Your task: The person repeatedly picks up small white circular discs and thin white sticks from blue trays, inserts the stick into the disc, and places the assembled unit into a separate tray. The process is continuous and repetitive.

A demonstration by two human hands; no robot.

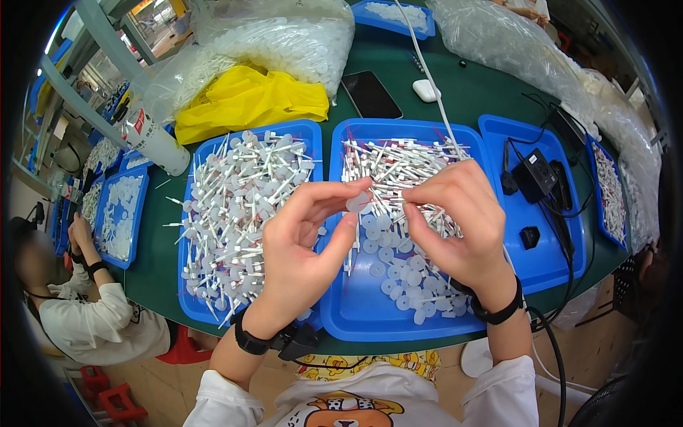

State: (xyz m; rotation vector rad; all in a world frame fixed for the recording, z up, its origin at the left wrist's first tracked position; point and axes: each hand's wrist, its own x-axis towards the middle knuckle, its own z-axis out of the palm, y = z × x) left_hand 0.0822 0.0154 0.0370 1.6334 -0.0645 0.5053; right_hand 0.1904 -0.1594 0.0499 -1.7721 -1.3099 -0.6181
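Note:
Between the thumb and fingers of my left hand is a small translucent white disc, held over the middle tray. My right hand faces it, thumb and forefinger pinched close; what sits in that pinch is too small to make out. Under my hands, the middle blue tray carries a heap of thin white sticks with red ends and loose discs nearer me. In the blue tray to the left lie many sticks with discs fitted on them.
A third blue tray on the right holds black adapters and cables. Behind stand a yellow bag, a phone, a white earbud case and clear plastic bags. A white cable hangs across. At left are a cup and another person.

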